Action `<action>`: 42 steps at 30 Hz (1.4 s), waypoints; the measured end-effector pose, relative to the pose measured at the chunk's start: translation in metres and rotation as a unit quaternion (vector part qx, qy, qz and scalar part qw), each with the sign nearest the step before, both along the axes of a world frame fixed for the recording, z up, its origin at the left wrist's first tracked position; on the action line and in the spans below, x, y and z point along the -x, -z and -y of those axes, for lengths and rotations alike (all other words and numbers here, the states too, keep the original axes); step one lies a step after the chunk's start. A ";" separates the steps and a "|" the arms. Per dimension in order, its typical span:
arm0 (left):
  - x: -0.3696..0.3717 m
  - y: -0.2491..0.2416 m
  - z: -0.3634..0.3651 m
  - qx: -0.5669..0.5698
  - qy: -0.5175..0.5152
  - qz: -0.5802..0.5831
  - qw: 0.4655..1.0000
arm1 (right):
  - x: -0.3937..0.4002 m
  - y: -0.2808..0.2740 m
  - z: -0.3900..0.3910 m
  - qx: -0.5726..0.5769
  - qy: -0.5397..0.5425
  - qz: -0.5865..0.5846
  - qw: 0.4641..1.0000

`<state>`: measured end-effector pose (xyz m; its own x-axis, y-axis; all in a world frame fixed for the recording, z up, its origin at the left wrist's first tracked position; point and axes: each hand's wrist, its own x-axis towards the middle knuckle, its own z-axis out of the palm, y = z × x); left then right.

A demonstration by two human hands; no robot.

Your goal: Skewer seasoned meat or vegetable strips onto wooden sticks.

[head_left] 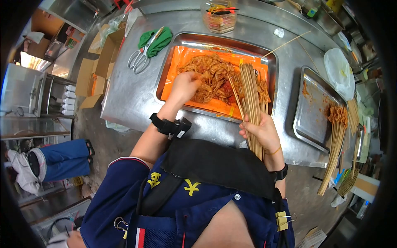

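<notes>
My left hand (187,86) is at the near left side of a heap of red-brown sauced food slices (209,71), fingers curled together on the slices. The heap lies on an orange plastic sheet (175,62) in a metal tray (225,39). My right hand (263,131) is wrapped round a thick bundle of wooden skewers (250,97), tips pointing away from me over the tray's right part. One or two skewers stand slightly apart on the bundle's left side. Some slices show beside the bundle, partly hidden by it.
At right, a second metal tray (316,109) holds loaded skewers (337,128) jutting past the table edge. Scissors (140,60) and a green cloth (162,41) lie at left. A clear container (220,18) stands behind; a plastic bag (340,72) sits at right. Another person (62,161) stands at left.
</notes>
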<state>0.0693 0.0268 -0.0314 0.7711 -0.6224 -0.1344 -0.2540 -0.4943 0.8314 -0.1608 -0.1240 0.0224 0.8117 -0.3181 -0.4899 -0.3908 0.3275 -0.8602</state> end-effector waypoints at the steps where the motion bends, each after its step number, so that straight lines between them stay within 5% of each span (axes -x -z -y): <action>1: 0.000 -0.012 -0.001 0.031 -0.025 -0.085 0.996 | 0.000 -0.001 0.000 0.003 -0.002 -0.002 1.000; 3: -0.007 -0.018 -0.007 0.067 -0.042 -0.183 0.980 | -0.001 0.000 -0.001 0.007 -0.006 -0.002 1.000; 6: -0.012 -0.015 -0.011 0.018 -0.024 0.085 0.996 | -0.001 0.003 0.000 0.008 -0.008 0.004 1.000; 9: 0.001 -0.035 -0.011 -0.124 -0.072 0.263 0.954 | -0.001 0.003 -0.001 0.010 -0.006 0.003 1.000; 13: 0.023 -0.027 0.000 -0.018 0.123 0.287 0.950 | -0.003 0.002 -0.002 0.010 -0.011 -0.002 1.000; 16: 0.028 -0.017 0.006 -0.099 0.184 0.277 0.938 | -0.002 0.003 -0.002 0.015 -0.012 -0.007 1.000; 20: 0.023 -0.020 0.003 -0.133 0.158 0.269 0.941 | -0.003 0.002 -0.002 0.006 -0.012 -0.012 1.000; 23: 0.021 -0.024 0.000 -0.054 0.098 0.244 0.963 | -0.003 0.004 -0.002 0.008 -0.014 -0.007 1.000; 26: 0.012 -0.014 -0.002 -0.010 0.036 0.183 0.982 | -0.003 0.002 -0.003 0.017 -0.020 -0.008 1.000; 30: 0.001 0.004 0.001 0.115 -0.023 -0.037 0.992 | -0.003 0.001 -0.003 0.021 -0.025 -0.006 0.999; 35: 0.011 -0.017 0.011 0.256 -0.061 -0.375 0.889 | -0.003 0.002 -0.006 0.018 -0.036 -0.001 0.999; 42: 0.018 -0.029 0.019 0.282 -0.054 -0.438 0.852 | -0.004 -0.004 -0.009 0.002 -0.046 0.007 0.999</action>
